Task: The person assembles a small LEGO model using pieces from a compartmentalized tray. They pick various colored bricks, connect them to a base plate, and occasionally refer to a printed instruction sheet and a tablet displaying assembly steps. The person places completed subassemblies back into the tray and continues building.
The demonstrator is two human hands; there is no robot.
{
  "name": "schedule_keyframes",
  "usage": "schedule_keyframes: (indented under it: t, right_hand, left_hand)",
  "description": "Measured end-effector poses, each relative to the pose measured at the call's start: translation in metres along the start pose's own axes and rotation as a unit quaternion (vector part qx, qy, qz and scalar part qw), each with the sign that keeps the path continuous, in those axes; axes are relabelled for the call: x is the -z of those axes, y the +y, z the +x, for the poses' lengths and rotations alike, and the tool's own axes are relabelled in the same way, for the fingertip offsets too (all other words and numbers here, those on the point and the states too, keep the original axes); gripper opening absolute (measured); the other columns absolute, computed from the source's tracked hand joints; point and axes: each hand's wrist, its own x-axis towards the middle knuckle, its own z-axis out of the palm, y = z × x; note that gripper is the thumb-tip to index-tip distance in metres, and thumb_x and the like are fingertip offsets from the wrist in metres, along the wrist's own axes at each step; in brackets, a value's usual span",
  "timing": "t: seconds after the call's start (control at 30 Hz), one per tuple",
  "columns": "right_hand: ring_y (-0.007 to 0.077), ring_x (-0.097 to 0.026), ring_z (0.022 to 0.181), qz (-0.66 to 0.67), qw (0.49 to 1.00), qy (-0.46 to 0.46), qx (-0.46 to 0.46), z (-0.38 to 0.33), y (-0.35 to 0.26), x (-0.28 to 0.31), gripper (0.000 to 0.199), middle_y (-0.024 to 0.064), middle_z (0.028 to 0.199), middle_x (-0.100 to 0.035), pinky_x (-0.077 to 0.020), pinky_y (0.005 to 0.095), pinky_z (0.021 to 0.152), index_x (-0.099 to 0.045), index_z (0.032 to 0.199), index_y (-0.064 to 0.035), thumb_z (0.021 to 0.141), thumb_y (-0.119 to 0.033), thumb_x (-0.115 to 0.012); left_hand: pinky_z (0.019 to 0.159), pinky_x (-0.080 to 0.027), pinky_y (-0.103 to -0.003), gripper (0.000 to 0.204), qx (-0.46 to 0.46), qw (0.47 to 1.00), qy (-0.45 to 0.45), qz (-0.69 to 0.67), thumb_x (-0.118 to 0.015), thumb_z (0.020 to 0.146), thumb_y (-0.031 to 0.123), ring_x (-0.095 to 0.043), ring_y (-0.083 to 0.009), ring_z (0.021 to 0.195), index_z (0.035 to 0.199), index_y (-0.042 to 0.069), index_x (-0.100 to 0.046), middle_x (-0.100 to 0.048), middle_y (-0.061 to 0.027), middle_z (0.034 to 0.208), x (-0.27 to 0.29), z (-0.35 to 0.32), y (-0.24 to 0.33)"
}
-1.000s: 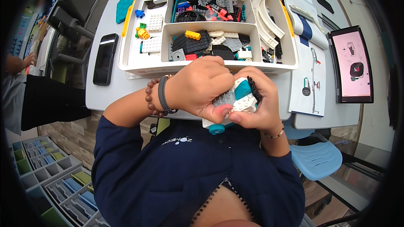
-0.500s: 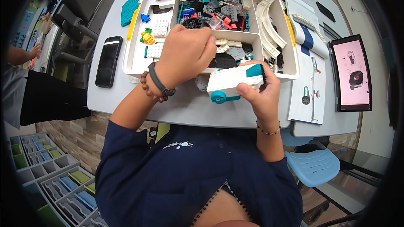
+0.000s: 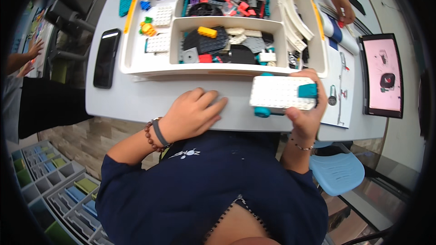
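Observation:
My right hand [image 3: 305, 114] grips a white studded brick model [image 3: 281, 94] with a teal block on top and teal wheels below, held just above the grey table [image 3: 145, 100] near its front edge. My left hand [image 3: 193, 114] rests palm down on the table to the left of the model, fingers together, holding nothing. A bead bracelet and dark band circle my left wrist. Behind both hands stands a white sorting tray [image 3: 136, 66] with several compartments of mixed bricks.
A black phone [image 3: 106, 57] lies at the table's left. A tablet with a pink screen [image 3: 383, 76] and a printed instruction sheet [image 3: 340, 86] lie at the right. Another person's hand [image 3: 341, 10] reaches in at the far right. A light blue chair [image 3: 337, 173] stands below right.
My left hand has come out of the tray and down flat onto the table. My right hand has carried the model right and lower, now gripping it alone.

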Motion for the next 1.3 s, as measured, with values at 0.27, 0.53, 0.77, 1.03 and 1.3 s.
schedule_keyframes:
  t: [0.27, 0.53, 0.77, 1.03, 1.3]
  right_hand:
    - [0.017, -0.053, 0.096, 0.073, 0.995, -0.059, 0.037, 0.002, 0.004, 0.0, 0.063, 0.0098, 0.102, -0.054, -0.0402, 0.0276, 0.087, -0.058, 0.105, 0.0009, 0.055, -0.028, -0.085]
    - [0.0149, -0.058, 0.094, 0.14, 0.985, -0.08, -0.054, -0.003, -0.01, -0.016, 0.058, 0.0085, 0.102, -0.061, -0.0456, 0.0277, 0.084, -0.057, 0.108, -0.0009, 0.059, -0.015, -0.085]
    - [0.0142, -0.058, 0.092, 0.039, 0.995, -0.09, -0.017, -0.006, -0.01, -0.021, 0.06, 0.0079, 0.099, -0.061, -0.0457, 0.0272, 0.082, -0.058, 0.107, 0.0004, 0.059, -0.022, -0.086]
    - [0.0133, -0.059, 0.083, 0.032, 0.996, -0.078, 0.037, -0.002, -0.018, -0.034, 0.055, 0.0087, 0.093, -0.062, -0.0474, 0.0269, 0.074, -0.058, 0.105, 0.0022, 0.068, -0.031, -0.081]
    - [0.0045, -0.053, 0.071, 0.059, 0.984, -0.151, -0.08, 0.044, -0.033, -0.042, 0.043, 0.0009, 0.079, -0.06, -0.0445, 0.0208, 0.062, -0.058, 0.101, 0.0023, 0.078, -0.032, -0.072]
  left_hand:
    - [0.066, -0.046, -0.033, 0.036, -0.07, 0.99, 0.122, -0.026, -0.069, 0.067, 0.0, -0.054, -0.0241, 0.078, 0.102, 0.004, -0.061, -0.056, -0.0091, 0.091, 0.046, 0.016, -0.007]
    - [0.079, -0.044, -0.037, 0.024, 0.015, 0.996, 0.081, 0.018, -0.066, 0.077, 0.01, -0.056, -0.0298, 0.089, 0.099, 0.002, -0.06, -0.057, -0.0139, 0.093, 0.064, 0.078, -0.035]
    - [0.072, -0.038, -0.037, 0.034, -0.077, 0.986, 0.051, -0.14, -0.057, 0.084, 0.037, -0.05, -0.0299, 0.077, 0.087, 0.003, -0.054, -0.052, -0.0119, 0.082, 0.065, 0.096, 0.008]
    - [0.066, -0.034, -0.036, 0.032, -0.165, 0.965, 0.127, -0.162, -0.047, 0.09, 0.034, -0.043, -0.0287, 0.066, 0.084, 0.003, -0.051, -0.045, -0.0103, 0.073, 0.047, 0.101, 0.007]
    - [0.065, -0.036, -0.037, 0.025, -0.052, 0.967, 0.159, -0.192, -0.047, 0.091, 0.027, -0.047, -0.0297, 0.068, 0.083, 0.004, -0.051, -0.05, -0.0101, 0.073, 0.057, 0.103, -0.016]
